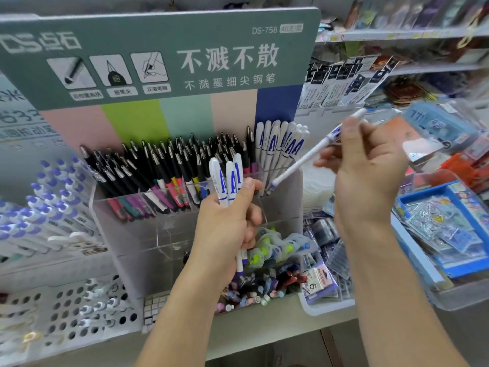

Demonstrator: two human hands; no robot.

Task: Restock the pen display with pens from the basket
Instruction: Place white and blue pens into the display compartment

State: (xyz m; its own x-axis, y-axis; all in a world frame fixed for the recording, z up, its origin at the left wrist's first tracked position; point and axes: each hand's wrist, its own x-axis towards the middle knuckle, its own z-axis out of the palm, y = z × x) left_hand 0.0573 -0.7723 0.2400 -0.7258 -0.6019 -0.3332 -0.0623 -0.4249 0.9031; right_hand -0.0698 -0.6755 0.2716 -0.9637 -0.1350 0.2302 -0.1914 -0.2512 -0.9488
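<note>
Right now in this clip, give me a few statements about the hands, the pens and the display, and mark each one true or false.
1. The left hand grips a bunch of white pens with blue lettering. True.
2. The right hand holds nothing. False: its fingers pinch a single white pen.
3. The single pen's lower tip points toward the display's right end, where matching white pens stand. True.
4. The black-topped pens fill the lowest tier of the clear display. False: they stand in the upper back tier, left of the white ones.
5. The sign above the pens is red. False: it is grey-green with white characters.
</note>
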